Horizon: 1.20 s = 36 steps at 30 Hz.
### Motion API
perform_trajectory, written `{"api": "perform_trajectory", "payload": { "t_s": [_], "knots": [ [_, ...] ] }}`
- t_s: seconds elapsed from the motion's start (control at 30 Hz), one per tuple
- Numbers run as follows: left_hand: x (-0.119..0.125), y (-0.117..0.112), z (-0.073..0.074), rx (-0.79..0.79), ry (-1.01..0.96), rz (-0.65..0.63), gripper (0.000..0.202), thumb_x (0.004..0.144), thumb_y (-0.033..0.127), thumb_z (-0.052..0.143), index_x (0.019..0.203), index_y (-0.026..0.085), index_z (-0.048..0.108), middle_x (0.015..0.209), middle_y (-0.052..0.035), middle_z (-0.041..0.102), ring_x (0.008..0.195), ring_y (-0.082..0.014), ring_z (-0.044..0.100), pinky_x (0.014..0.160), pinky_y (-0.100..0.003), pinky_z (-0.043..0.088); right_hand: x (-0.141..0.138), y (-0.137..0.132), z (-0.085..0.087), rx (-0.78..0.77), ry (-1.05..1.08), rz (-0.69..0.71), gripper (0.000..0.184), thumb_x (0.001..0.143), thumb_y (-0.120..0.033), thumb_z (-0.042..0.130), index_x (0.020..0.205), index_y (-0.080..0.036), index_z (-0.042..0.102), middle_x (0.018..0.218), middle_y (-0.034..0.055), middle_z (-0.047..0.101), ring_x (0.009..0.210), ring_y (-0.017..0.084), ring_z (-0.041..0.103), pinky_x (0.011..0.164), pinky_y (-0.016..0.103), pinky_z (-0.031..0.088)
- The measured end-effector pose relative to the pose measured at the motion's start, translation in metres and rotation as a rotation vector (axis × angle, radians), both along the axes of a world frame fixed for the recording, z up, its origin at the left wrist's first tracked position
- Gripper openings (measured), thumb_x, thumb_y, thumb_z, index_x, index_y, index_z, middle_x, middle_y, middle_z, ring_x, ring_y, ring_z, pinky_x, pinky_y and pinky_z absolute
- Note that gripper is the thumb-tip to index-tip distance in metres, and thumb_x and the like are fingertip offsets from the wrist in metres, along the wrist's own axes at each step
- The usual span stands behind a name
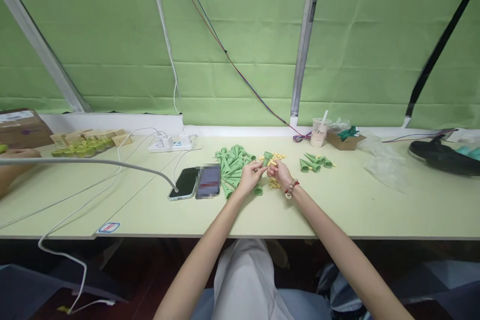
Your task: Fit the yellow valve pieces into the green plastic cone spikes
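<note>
My left hand [251, 176] is closed, its fingers pinching a green cone-shaped piece [267, 158] with the wide end up. Close beside it, my right hand [281, 174] is pinched at the cone, with a small yellow piece [274, 162] at its fingertips; the exact contact is partly hidden. A heap of green cones [234, 162] lies left of my hands, and one more cone [258, 190] rests just below them. Loose yellow pieces [275, 183] are scattered around and behind my right hand. To the right sits a small group of green cones [314, 164], some with yellow tips.
Two phones, one dark [186, 183] and one lit [208, 181], lie left of the heap. A drink cup [318, 132], a small cardboard box [345, 141] and clear plastic [386, 167] stand right. Cables cross the left side near a power strip [170, 145]. Another person's arm [17, 167] shows far left.
</note>
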<state>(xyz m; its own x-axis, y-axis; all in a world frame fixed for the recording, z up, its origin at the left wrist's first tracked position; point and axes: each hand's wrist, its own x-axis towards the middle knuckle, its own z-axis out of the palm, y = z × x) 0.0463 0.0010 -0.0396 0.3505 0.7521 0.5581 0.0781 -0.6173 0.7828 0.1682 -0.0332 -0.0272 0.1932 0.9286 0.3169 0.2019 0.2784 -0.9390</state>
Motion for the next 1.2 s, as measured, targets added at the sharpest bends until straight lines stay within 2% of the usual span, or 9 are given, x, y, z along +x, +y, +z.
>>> {"api": "perform_trajectory", "payload": {
  "t_s": [0.13, 0.27, 0.43, 0.57, 0.7, 0.77, 0.87, 1.0, 1.2],
  "knots": [
    [0.002, -0.002, 0.002, -0.012, -0.038, 0.049, 0.022, 0.069, 0.035, 0.06, 0.073, 0.013, 0.065, 0.066, -0.0003, 0.05, 0.05, -0.0079, 0.042, 0.048, -0.022, 0.034, 0.002, 0.0, -0.001, -0.027, -0.026, -0.011, 0.047, 0.083, -0.048, 0.018, 0.044, -0.023, 0.027, 0.043, 0.0005, 0.04, 0.042, 0.013, 0.04, 0.047, 0.026, 0.036],
    [0.002, -0.006, 0.006, -0.075, -0.049, 0.043, 0.03, 0.07, 0.04, 0.056, 0.056, 0.013, 0.055, 0.056, 0.0027, 0.043, 0.042, -0.006, 0.036, 0.043, -0.022, 0.03, 0.013, -0.005, 0.0, 0.177, -0.373, -0.223, 0.039, 0.083, -0.05, 0.031, 0.067, -0.02, 0.05, 0.066, 0.0022, 0.055, 0.06, 0.015, 0.049, 0.058, 0.026, 0.037],
    [0.001, -0.008, 0.005, -0.087, -0.027, 0.011, 0.036, 0.07, 0.042, 0.055, 0.049, 0.015, 0.044, 0.053, 0.0041, 0.036, 0.044, -0.0064, 0.036, 0.043, -0.021, 0.03, 0.015, -0.004, -0.002, 0.351, -0.605, -0.118, 0.037, 0.089, -0.037, 0.021, 0.066, -0.021, 0.045, 0.068, 0.0036, 0.053, 0.067, 0.016, 0.049, 0.067, 0.028, 0.039],
    [-0.001, -0.011, 0.005, -0.044, -0.026, 0.021, 0.036, 0.069, 0.037, 0.057, 0.045, 0.015, 0.039, 0.053, 0.0031, 0.036, 0.052, -0.0086, 0.038, 0.049, -0.021, 0.033, 0.004, -0.002, -0.003, 0.179, -0.277, -0.068, 0.042, 0.087, -0.044, 0.024, 0.055, -0.022, 0.041, 0.051, 0.0, 0.044, 0.05, 0.014, 0.045, 0.056, 0.029, 0.04],
    [-0.003, -0.012, 0.007, 0.075, -0.016, 0.094, 0.028, 0.069, 0.028, 0.057, 0.048, 0.015, 0.043, 0.058, 0.0018, 0.038, 0.058, -0.01, 0.037, 0.052, -0.021, 0.032, 0.0, -0.001, 0.002, -0.138, 0.204, 0.252, 0.042, 0.081, -0.053, 0.032, 0.055, -0.021, 0.039, 0.044, -0.0053, 0.035, 0.037, 0.009, 0.035, 0.044, 0.025, 0.038],
    [-0.003, -0.012, 0.007, 0.127, 0.014, 0.104, 0.022, 0.071, 0.026, 0.055, 0.053, 0.015, 0.049, 0.06, 0.0013, 0.039, 0.059, -0.0101, 0.038, 0.052, -0.021, 0.032, 0.002, -0.001, 0.005, -0.226, 0.285, 0.347, 0.04, 0.08, -0.051, 0.035, 0.054, -0.021, 0.035, 0.042, -0.0083, 0.027, 0.034, 0.007, 0.027, 0.042, 0.023, 0.037],
    [-0.001, -0.011, 0.007, 0.113, 0.029, 0.1, 0.014, 0.072, 0.025, 0.053, 0.063, 0.015, 0.055, 0.066, 0.0003, 0.041, 0.061, -0.0105, 0.04, 0.053, -0.02, 0.035, 0.004, 0.0, 0.006, -0.251, 0.242, 0.304, 0.04, 0.082, -0.048, 0.031, 0.053, -0.021, 0.034, 0.041, -0.0079, 0.029, 0.034, 0.007, 0.028, 0.042, 0.023, 0.037],
    [0.0, -0.011, 0.01, -0.032, -0.012, 0.066, 0.017, 0.069, 0.029, 0.056, 0.061, 0.014, 0.054, 0.066, 0.0005, 0.042, 0.06, -0.0102, 0.043, 0.053, -0.021, 0.037, 0.006, 0.001, 0.001, -0.069, 0.116, 0.098, 0.038, 0.081, -0.05, 0.037, 0.06, -0.02, 0.044, 0.05, -0.0032, 0.045, 0.042, 0.01, 0.043, 0.046, 0.024, 0.038],
    [-0.002, -0.01, 0.011, -0.136, -0.018, -0.005, 0.021, 0.068, 0.032, 0.057, 0.058, 0.014, 0.054, 0.058, 0.0021, 0.045, 0.052, -0.0086, 0.043, 0.052, -0.021, 0.036, 0.014, 0.002, -0.003, 0.33, -0.543, -0.042, 0.022, 0.085, -0.035, 0.04, 0.076, -0.019, 0.052, 0.074, 0.0023, 0.056, 0.068, 0.014, 0.052, 0.064, 0.026, 0.039]
  ]
}}
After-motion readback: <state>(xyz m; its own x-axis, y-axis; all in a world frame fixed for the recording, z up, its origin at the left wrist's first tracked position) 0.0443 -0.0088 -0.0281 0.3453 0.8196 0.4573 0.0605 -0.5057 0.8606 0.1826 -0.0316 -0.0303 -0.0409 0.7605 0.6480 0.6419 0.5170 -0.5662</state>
